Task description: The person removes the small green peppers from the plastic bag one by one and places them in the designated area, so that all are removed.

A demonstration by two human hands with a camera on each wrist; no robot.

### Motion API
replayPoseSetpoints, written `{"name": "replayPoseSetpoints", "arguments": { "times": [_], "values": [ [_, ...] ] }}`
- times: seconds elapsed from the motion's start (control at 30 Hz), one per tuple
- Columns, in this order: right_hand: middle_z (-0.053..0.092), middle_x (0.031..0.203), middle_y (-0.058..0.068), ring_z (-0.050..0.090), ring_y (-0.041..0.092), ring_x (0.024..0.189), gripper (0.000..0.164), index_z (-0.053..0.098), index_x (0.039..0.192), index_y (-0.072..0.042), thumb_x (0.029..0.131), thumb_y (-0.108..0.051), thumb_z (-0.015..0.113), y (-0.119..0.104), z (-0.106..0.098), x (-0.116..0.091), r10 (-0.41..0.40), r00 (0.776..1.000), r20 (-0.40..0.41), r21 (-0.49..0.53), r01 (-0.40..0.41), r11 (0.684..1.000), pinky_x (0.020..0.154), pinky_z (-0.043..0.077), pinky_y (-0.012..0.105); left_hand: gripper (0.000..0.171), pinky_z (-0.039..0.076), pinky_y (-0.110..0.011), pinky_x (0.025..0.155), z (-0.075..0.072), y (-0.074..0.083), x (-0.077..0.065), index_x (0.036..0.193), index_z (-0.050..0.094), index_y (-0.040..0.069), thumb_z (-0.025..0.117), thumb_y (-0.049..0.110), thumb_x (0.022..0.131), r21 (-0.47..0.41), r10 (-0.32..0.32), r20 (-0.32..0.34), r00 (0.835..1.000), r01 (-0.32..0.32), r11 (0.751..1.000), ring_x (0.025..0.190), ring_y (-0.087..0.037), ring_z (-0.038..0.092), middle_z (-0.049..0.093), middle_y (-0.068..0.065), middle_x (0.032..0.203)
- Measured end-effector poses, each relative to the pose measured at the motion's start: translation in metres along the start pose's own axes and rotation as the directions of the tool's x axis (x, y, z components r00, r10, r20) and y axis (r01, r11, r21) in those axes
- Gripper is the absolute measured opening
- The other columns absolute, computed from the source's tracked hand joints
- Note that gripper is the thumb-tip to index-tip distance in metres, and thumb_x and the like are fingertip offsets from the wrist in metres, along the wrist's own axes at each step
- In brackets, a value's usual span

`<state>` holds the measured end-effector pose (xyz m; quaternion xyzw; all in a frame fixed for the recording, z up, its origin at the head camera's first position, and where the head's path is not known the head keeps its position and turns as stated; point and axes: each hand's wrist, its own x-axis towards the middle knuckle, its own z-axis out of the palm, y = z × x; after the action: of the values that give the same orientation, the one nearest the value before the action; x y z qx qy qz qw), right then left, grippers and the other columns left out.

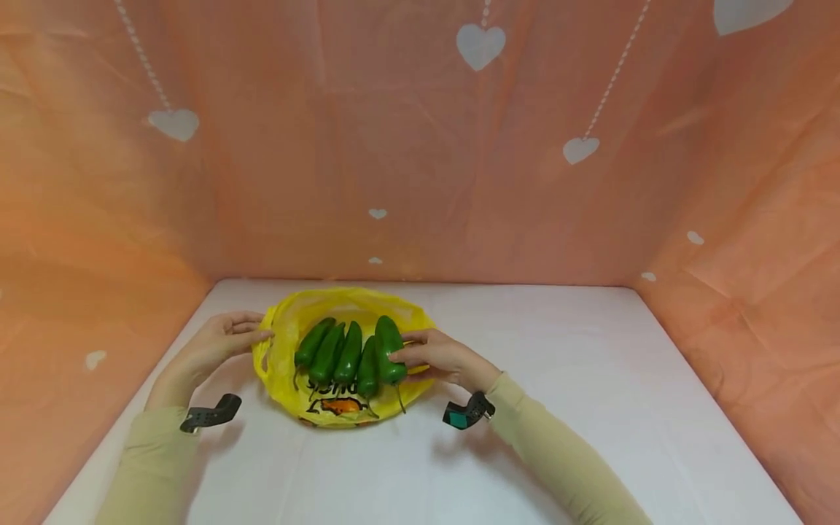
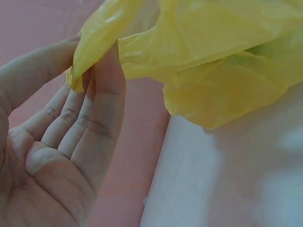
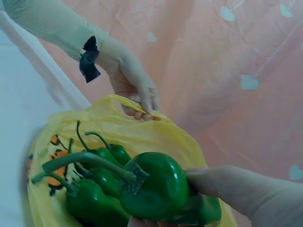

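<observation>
A yellow plastic bag (image 1: 285, 386) lies spread on the white table, printed with dark lettering and an orange picture. Several green peppers (image 1: 350, 354) with stems lie side by side on it. My left hand (image 1: 219, 346) pinches the bag's left edge between thumb and fingers; the left wrist view shows the folded yellow film (image 2: 102, 38) between them. At the bag's right side, my right hand (image 1: 442, 357) grips the rightmost green pepper (image 1: 389, 343), thumb on its near side. In the right wrist view that pepper (image 3: 158, 184) points its stem toward the left, over the others.
The white table (image 1: 558, 379) extends to the right and in front of the bag. Orange cloth walls (image 1: 420, 146) with white hearts stand behind and at both sides. A dark band with a camera mount (image 1: 469, 410) sits on each wrist.
</observation>
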<state>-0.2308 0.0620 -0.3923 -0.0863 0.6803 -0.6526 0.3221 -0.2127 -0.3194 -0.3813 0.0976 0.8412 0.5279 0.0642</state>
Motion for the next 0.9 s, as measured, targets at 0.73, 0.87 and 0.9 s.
{"name": "replayPoseSetpoints", "arguments": {
  "times": [0.73,0.87,0.9],
  "values": [
    [0.062,0.115,0.019,0.066,0.022,0.091,0.062,0.036,0.142,0.0,0.089,-0.008,0.067,-0.02,-0.05,-0.03,-0.087,0.994,-0.071,0.073,0.092,0.993,0.089,0.051,0.047,0.055,0.054,-0.026,0.082,-0.003,0.003,-0.013,0.131,0.046,-0.01,0.064,0.025,0.094,-0.035,-0.03,-0.026,0.999,0.029,0.999,0.095,-0.008,0.064,0.065,-0.009,0.115],
    [0.061,0.117,0.019,0.066,0.023,0.092,0.063,0.034,0.143,0.0,0.089,-0.008,0.067,-0.021,-0.059,-0.035,-0.084,0.992,-0.091,0.082,0.092,0.992,0.093,0.048,0.05,0.055,0.054,-0.027,0.082,-0.003,0.002,-0.012,0.132,0.047,-0.009,0.064,0.026,0.093,-0.038,-0.034,-0.024,0.999,0.033,0.999,0.096,-0.008,0.063,0.065,-0.008,0.116],
    [0.061,0.117,0.019,0.066,0.023,0.092,0.064,0.033,0.143,0.0,0.089,-0.008,0.067,-0.021,-0.062,-0.036,-0.082,0.992,-0.095,0.087,0.091,0.992,0.094,0.047,0.051,0.054,0.054,-0.027,0.082,-0.003,0.002,-0.012,0.131,0.047,-0.009,0.064,0.026,0.093,-0.043,-0.037,-0.024,0.999,0.036,0.998,0.096,-0.008,0.064,0.065,-0.008,0.116]
  ]
}}
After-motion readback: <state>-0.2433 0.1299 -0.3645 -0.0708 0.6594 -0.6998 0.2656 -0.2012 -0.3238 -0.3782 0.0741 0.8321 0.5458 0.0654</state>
